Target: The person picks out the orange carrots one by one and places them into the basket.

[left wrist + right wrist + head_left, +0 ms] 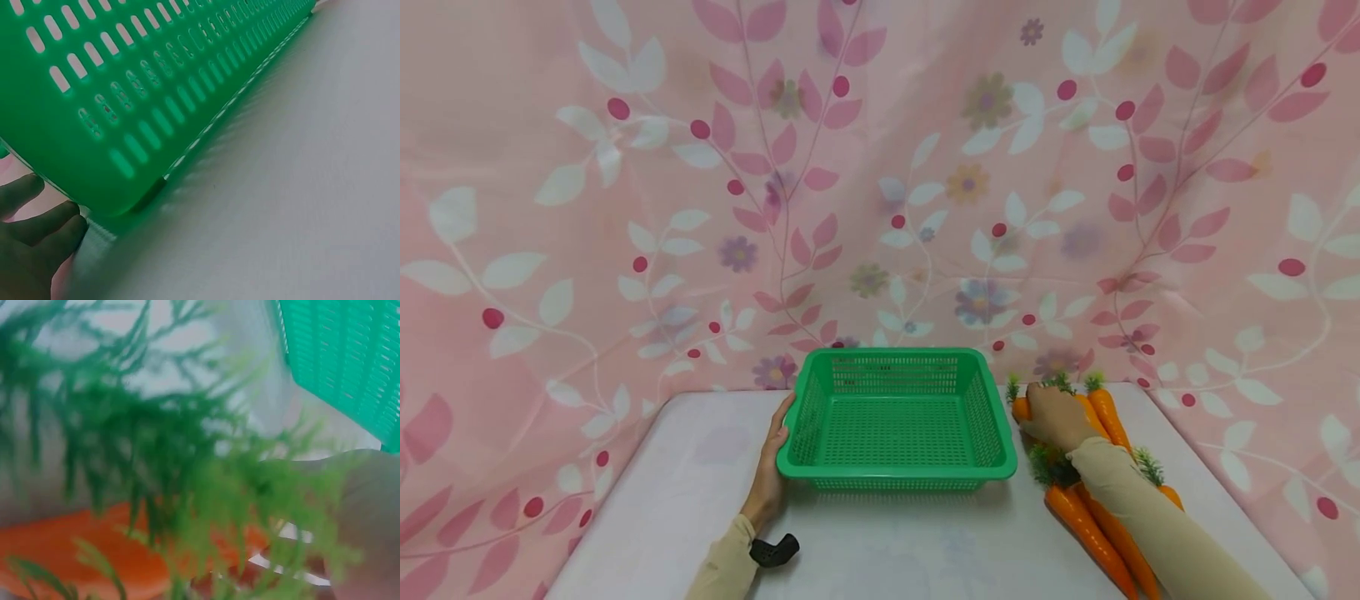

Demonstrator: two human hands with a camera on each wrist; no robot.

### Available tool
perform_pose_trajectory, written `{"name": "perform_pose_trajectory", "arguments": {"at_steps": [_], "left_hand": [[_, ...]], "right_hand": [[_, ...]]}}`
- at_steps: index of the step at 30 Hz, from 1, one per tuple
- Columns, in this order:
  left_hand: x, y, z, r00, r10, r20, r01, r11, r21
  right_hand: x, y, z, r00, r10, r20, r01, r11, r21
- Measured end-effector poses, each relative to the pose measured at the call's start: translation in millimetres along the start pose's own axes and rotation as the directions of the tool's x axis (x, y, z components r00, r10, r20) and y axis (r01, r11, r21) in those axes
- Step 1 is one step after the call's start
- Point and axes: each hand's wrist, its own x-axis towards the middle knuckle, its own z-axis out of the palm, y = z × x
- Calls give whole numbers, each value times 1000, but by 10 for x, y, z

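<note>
An upright green plastic basket [895, 429] with slotted walls and nothing inside stands on the table. My left hand [769, 467] rests against its left side, the fingers fairly straight and touching the outside near the rim, as the left wrist view also shows [44, 231]. To the right of the basket, my right hand [1058, 417] has its fingers curled over an orange carrot [1021, 408] with a green leafy top. The hand hides much of that carrot. In the right wrist view, blurred leaves [156, 437] cover part of an orange carrot [94, 550].
Several more carrots lie around the right forearm: one at the back right [1108, 417], a pair in front [1090, 533], one partly behind the sleeve [1171, 497]. A white table [700, 467] carries everything. A pink floral curtain [880, 167] hangs behind.
</note>
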Motion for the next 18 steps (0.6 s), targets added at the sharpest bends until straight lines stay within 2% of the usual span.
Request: {"name": "perform_pose_trajectory", "arguments": {"at_steps": [9, 18], "left_hand": [[-10, 27, -16, 1000, 31, 5, -31, 998, 51], [4, 1, -22, 999, 37, 13, -37, 998, 49]], "right_hand": [[72, -59, 37, 999, -36, -29, 34, 997, -64], [155, -33, 55, 999, -28, -44, 30, 999, 43]]}}
